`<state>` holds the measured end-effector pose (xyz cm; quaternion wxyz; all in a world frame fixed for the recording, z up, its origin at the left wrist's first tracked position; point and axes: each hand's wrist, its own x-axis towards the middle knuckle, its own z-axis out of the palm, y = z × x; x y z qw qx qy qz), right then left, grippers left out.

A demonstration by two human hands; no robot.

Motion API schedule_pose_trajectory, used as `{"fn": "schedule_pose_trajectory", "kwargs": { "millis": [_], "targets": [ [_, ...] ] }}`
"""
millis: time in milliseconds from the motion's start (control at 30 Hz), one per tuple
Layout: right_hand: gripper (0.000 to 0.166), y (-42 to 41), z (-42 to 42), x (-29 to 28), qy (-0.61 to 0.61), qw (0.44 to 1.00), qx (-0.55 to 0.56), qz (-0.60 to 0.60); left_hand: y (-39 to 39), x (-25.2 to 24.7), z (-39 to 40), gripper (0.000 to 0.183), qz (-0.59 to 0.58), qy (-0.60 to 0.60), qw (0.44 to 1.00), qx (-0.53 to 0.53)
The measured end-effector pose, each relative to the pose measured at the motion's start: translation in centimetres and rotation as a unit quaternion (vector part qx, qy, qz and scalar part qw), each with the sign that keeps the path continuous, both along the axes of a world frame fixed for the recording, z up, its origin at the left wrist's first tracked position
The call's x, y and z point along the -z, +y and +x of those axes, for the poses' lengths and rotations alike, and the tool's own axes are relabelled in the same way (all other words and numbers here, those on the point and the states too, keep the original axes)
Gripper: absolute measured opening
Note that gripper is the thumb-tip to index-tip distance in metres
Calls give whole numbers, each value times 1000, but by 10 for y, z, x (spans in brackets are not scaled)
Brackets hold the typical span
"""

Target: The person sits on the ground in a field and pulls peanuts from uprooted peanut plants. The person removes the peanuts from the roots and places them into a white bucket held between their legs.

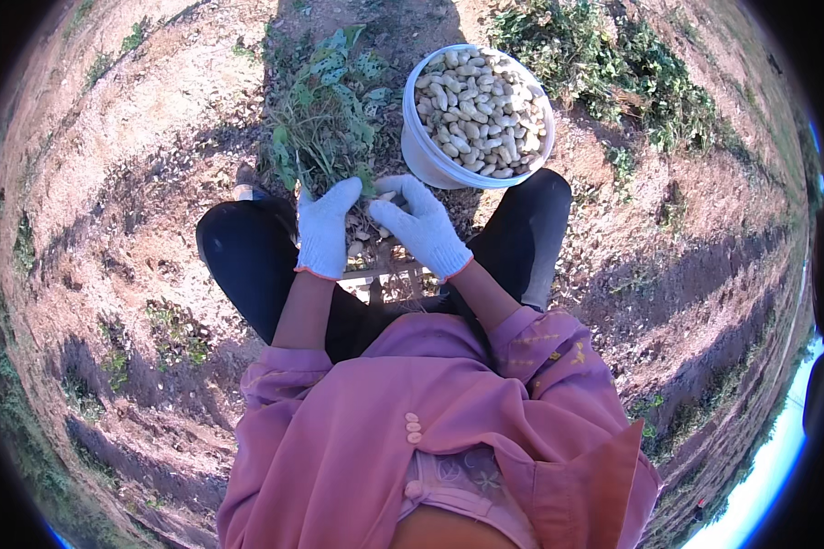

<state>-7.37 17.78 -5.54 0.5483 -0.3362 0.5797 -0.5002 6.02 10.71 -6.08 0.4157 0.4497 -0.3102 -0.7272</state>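
Observation:
My left hand [326, 223], in a white knit glove, is closed around the stems of an uprooted peanut plant [323, 130]. The plant's leafy tops point away from me. Close beside it, my gloved right hand [419, 216] curls its fingers at the root end, where a few peanut pods [359, 237] hang among the roots. Its fingertips appear to be on a pod, though the glove partly hides this. Just beyond my right hand stands a white plastic bucket [426, 154], heaped to the rim with unshelled peanuts [481, 110].
A pile of green peanut plants [611, 75] lies on the soil at the far right. My bent knees [247, 240] flank the work, and a low frame [384, 271] shows between my legs. Dry, furrowed ground [144, 206] with scattered leaf litter surrounds me.

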Motion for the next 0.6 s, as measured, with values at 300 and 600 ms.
{"fn": "schedule_pose_trajectory", "kwargs": {
  "millis": [300, 600],
  "targets": [
    [34, -12, 8, 3, -31, 984, 93, 149, 0, 20, -2, 46, -50, -47, 997, -47],
    [38, -11, -19, 65, 268, 944, 133, 140, 2, 11, -5, 51, -49, -77, 996, -14]
  ]
}}
